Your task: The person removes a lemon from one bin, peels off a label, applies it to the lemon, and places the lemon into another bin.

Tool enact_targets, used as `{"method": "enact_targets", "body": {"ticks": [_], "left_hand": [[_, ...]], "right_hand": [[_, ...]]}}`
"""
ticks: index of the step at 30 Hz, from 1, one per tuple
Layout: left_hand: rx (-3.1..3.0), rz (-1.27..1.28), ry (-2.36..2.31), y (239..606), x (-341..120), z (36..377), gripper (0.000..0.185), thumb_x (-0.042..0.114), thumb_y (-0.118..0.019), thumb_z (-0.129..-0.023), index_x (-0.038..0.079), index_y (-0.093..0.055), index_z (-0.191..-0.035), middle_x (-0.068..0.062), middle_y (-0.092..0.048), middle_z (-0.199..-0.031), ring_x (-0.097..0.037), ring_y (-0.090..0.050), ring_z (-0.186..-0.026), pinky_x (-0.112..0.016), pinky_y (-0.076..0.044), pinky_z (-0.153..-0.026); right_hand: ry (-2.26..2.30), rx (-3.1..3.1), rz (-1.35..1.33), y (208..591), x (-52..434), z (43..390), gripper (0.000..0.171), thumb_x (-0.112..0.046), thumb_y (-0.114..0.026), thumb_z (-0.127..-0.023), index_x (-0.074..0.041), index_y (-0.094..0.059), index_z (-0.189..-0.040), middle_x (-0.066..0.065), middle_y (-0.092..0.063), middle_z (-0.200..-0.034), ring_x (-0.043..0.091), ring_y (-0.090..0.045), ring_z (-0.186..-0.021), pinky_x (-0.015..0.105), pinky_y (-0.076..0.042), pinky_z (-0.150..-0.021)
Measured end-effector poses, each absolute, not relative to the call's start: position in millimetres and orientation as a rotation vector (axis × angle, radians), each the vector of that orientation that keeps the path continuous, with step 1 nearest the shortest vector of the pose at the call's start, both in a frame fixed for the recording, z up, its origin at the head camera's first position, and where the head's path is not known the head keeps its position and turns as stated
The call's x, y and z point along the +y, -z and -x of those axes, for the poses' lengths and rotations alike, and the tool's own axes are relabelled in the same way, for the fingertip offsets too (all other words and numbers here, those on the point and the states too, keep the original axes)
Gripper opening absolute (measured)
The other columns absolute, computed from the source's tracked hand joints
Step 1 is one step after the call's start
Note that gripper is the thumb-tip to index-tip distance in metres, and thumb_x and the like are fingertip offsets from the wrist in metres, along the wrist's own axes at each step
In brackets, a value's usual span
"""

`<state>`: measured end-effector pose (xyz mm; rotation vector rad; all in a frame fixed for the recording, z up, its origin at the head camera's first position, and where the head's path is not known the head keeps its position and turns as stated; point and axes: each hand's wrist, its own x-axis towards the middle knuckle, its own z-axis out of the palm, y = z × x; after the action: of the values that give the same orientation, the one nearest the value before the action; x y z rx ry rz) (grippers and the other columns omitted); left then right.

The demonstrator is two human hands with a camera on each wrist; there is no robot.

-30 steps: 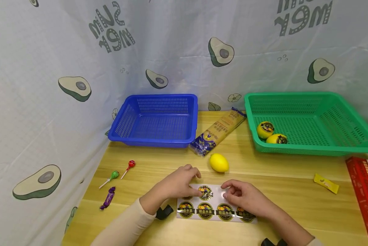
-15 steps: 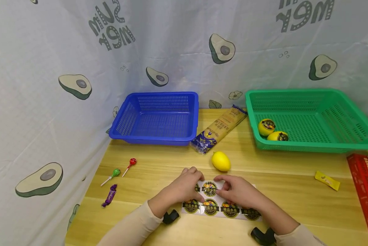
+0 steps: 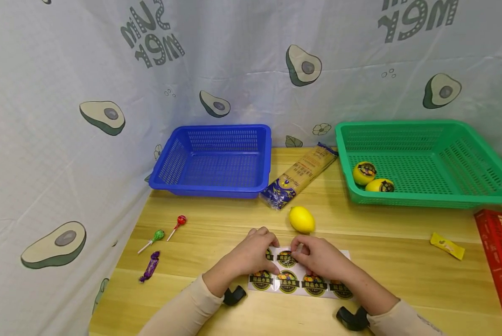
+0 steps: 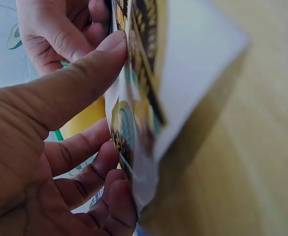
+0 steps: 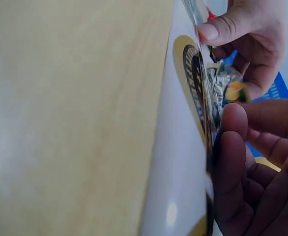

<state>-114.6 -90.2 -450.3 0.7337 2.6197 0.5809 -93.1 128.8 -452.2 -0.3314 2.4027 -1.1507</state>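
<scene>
A white sheet of round fruit stickers (image 3: 287, 282) with black bands and gold rims lies in front of the person. On its left part rests the left hand (image 3: 255, 254), thumb pressed to the paper and fingers bent toward the surface. The right hand (image 3: 324, 256) pinches the edge of one sticker (image 5: 227, 86) in the top row with thumb and forefinger. That sticker lifts partly from the sheet in the right wrist view. A plain lemon (image 3: 302, 220) lies just beyond both hands.
At the back stand a blue basket (image 3: 217, 190) and a green basket (image 3: 419, 198) with two stickered lemons (image 3: 364, 173). A noodle packet (image 3: 300, 175) lies between them. Lollipops (image 3: 158, 234) and a purple candy (image 3: 151, 267) sit left, a yellow sachet (image 3: 447, 246) and red box (image 3: 500, 261) right.
The right hand has moved left along the sheet to a top-row sticker and closed thumb and forefinger on its edge. The left hand stays on the sheet's left part.
</scene>
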Motion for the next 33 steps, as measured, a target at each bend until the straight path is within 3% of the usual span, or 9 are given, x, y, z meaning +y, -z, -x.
{"method": "enact_targets", "body": {"ticks": [8,13,16,21,27,33], "left_hand": [[2.610,-0.756,-0.658,450,-93,114,0.052,0.041,-0.091,-0.075,0.018,-0.068,-0.115,0.005,-0.061,-0.110,-0.012,-0.050,-0.101,-0.023,-0.046,-0.092],[2.493,-0.733,-1.039,448,-95,116,0.018,0.027,-0.078,-0.091,0.014,-0.071,-0.102,0.003,-0.069,-0.090,-0.003,-0.058,-0.080,-0.018,-0.050,-0.074],[2.404,-0.677,-1.211,447,-95,117,0.007,0.018,-0.072,-0.096,0.012,-0.072,-0.093,0.003,-0.067,-0.079,-0.001,-0.056,-0.069,-0.017,-0.049,-0.064],[2.283,-0.550,-1.383,448,-96,117,0.010,0.017,-0.068,-0.098,0.008,-0.071,-0.096,0.000,-0.065,-0.082,-0.005,-0.057,-0.070,-0.018,-0.049,-0.064],[2.186,-0.499,-1.484,446,-96,118,0.014,0.017,-0.069,-0.097,0.004,-0.071,-0.099,-0.003,-0.066,-0.084,-0.007,-0.057,-0.071,-0.018,-0.048,-0.062],[2.156,-0.456,-1.545,443,-88,118,0.016,0.018,-0.069,-0.097,0.002,-0.072,-0.100,-0.002,-0.065,-0.083,-0.007,-0.055,-0.069,-0.018,-0.046,-0.061]], "right_hand": [[1.258,2.349,0.298,452,131,90,0.007,-0.018,-0.050,-0.108,-0.013,-0.051,-0.104,0.001,-0.054,-0.061,0.014,-0.052,-0.048,0.028,-0.046,-0.047],[1.271,2.331,0.307,449,132,89,0.007,-0.019,-0.050,-0.108,-0.012,-0.051,-0.106,0.000,-0.052,-0.062,0.012,-0.049,-0.049,0.027,-0.045,-0.048],[1.298,2.327,0.289,445,132,88,0.013,-0.022,-0.054,-0.107,-0.011,-0.052,-0.115,0.002,-0.054,-0.065,0.013,-0.051,-0.050,0.028,-0.046,-0.048],[1.331,2.336,0.199,438,135,84,0.034,-0.027,-0.061,-0.104,-0.011,-0.050,-0.131,0.007,-0.058,-0.072,0.017,-0.055,-0.053,0.029,-0.049,-0.049],[1.364,2.322,0.144,438,140,83,0.021,-0.028,-0.055,-0.107,-0.007,-0.055,-0.111,0.006,-0.057,-0.066,0.017,-0.054,-0.053,0.030,-0.049,-0.048],[1.355,2.382,0.149,433,147,88,0.021,-0.026,-0.055,-0.107,-0.005,-0.057,-0.108,0.005,-0.057,-0.069,0.016,-0.054,-0.055,0.029,-0.048,-0.049]]}}
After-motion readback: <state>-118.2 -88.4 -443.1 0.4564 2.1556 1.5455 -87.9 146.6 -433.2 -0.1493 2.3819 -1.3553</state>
